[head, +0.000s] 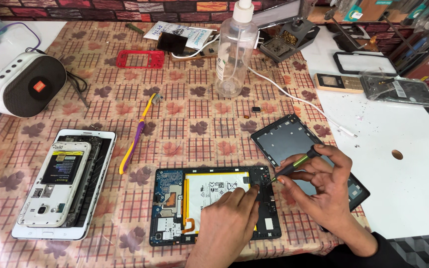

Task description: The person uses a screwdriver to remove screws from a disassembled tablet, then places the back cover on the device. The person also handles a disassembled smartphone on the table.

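Tabletop (189,129): covered by a checked cloth with a leaf pattern; a white sheet (403,164) lies over the part to the right of the opened tablet. A painted brick wall runs along the far edge.

Opened tablet (214,206): lies flat at the near edge, back removed, white battery and blue circuit board exposed.

Back cover (286,139): dark grey, lying just beyond and to the right of the opened tablet, partly under the right hand.

Left hand (227,226): palm down on the opened tablet, fingers nearly closed, fingertips pressing on the battery's right end; it holds nothing.

Right hand (326,186): raised over the tablet's right edge, fingers pinched around a screwdriver (296,164) with a black and green handle, tip angled down at the tablet's upper right area.

Other items, relative to the opened tablet: stacked white phones (63,183) to the left; purple and yellow toothbrush (137,134) beyond and left; clear spray bottle (234,49) well beyond; round speaker (26,84) far left; red phone frame (140,58) far beyond.
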The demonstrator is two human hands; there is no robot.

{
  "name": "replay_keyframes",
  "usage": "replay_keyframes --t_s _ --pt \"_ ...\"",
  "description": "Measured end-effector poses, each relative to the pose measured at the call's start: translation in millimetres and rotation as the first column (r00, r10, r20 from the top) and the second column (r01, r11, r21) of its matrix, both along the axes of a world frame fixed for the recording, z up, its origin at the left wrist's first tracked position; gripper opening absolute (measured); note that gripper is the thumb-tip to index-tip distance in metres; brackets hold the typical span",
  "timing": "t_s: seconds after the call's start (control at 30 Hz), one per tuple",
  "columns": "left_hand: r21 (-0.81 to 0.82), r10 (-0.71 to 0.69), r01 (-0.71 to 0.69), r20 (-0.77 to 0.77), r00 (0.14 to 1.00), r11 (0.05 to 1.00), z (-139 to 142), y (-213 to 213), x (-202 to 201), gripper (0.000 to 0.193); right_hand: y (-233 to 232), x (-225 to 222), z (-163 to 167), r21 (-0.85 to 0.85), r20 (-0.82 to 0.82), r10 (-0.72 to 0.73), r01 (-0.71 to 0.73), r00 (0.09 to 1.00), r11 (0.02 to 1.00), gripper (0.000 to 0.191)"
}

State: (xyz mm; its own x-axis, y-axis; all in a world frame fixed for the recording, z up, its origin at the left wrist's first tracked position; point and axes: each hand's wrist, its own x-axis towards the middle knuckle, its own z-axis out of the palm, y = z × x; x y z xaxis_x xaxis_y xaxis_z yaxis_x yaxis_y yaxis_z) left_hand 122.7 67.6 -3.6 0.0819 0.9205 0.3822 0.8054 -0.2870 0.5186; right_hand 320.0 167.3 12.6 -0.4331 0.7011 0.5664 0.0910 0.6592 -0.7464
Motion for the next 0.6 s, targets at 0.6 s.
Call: replay_keyframes --t_s 0.6 --pt "0.014 0.001 -0.001 0.000 1.000 1.000 -1.4 0.0 -0.1 0.030 3.2 2.1 0.4 0.036 0.016 0.053 -0.054 0.998 0.998 0.082"
